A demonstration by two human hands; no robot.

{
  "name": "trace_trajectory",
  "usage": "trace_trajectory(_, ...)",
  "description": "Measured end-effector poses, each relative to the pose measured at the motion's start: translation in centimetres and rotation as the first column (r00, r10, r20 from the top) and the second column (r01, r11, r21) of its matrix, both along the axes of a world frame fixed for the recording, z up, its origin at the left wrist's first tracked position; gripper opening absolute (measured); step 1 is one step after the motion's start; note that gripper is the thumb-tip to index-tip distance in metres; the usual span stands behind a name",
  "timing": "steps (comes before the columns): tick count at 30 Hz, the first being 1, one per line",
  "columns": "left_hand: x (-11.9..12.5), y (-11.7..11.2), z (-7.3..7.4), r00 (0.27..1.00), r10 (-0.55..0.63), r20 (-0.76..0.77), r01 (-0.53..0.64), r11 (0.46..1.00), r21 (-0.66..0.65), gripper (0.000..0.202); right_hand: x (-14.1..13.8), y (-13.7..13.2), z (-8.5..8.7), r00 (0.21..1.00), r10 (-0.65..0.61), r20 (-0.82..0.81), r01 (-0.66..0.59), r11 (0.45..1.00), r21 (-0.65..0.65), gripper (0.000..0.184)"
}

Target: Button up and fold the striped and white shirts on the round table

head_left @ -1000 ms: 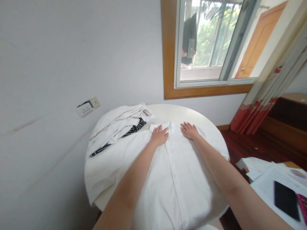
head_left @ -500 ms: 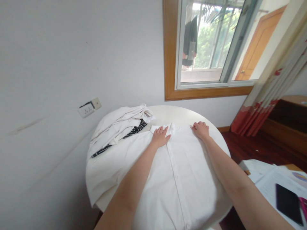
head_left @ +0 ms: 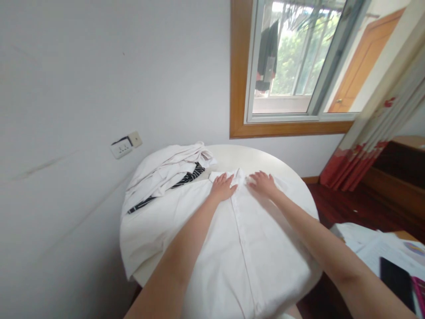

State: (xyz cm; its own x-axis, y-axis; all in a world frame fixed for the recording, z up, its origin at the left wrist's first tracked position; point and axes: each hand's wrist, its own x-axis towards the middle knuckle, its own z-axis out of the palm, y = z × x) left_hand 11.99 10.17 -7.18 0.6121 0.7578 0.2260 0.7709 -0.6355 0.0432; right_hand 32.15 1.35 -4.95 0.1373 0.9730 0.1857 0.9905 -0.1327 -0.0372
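A white button-up shirt (head_left: 215, 248) lies spread front side up over a round white table (head_left: 247, 155), its button line running toward me and its lower part hanging past the near edge. My left hand (head_left: 223, 187) rests flat on the shirt just left of the collar, fingers stretched out. On the other side of the collar (head_left: 239, 176), my right hand (head_left: 262, 184) lies on the cloth with its fingers apart, slightly blurred. Neither hand grips anything. One sleeve (head_left: 149, 239) reaches out to the left side of the table.
Behind the shirt at left lies a heap of white clothes (head_left: 166, 170) with a black-and-white striped cloth (head_left: 189, 177). A wall socket (head_left: 121, 148) sits above the table. At lower right are papers (head_left: 375, 248) and a black phone (head_left: 396, 281). A curtain (head_left: 352, 159) hangs by the window.
My right hand has slid left across the shirt, from the far right shoulder to beside the collar. My left hand has stayed in place on the cloth. The camera has shifted slightly.
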Motion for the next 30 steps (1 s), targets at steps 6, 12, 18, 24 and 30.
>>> trace_trajectory(6, 0.1, 1.1, 0.7, 0.999, -0.043, 0.021, 0.043, 0.999, 0.009, 0.061, -2.5, -1.3, -1.6, 0.991, 0.116, -0.071, -0.122, 0.990, -0.075, 0.064)
trace_trajectory(12, -1.4, -0.5, 2.1, 0.991, 0.054, 0.126, -0.082, 0.970, 0.228, 0.048, -2.0, 0.4, -1.2, 0.991, 0.070, -0.114, -0.083, 0.990, -0.118, 0.066)
trace_trajectory(18, -9.1, -1.0, 0.6, 0.995, 0.105, 0.000, -0.104, 0.993, 0.049, 0.047, -1.8, 0.7, -1.4, 0.989, 0.081, -0.123, -0.094, 0.990, -0.105, 0.066)
trace_trajectory(24, -12.8, -0.7, 0.2, 0.987, 0.148, -0.065, -0.147, 0.989, 0.020, 0.055, -1.5, 0.0, -1.5, 0.991, 0.075, -0.115, -0.087, 0.991, -0.106, 0.070)
trace_trajectory(30, -12.3, -1.0, 0.5, 0.973, 0.218, -0.076, -0.218, 0.976, 0.008, 0.060, 1.7, -1.7, -2.0, 0.996, 0.003, -0.084, -0.012, 0.994, -0.106, 0.067)
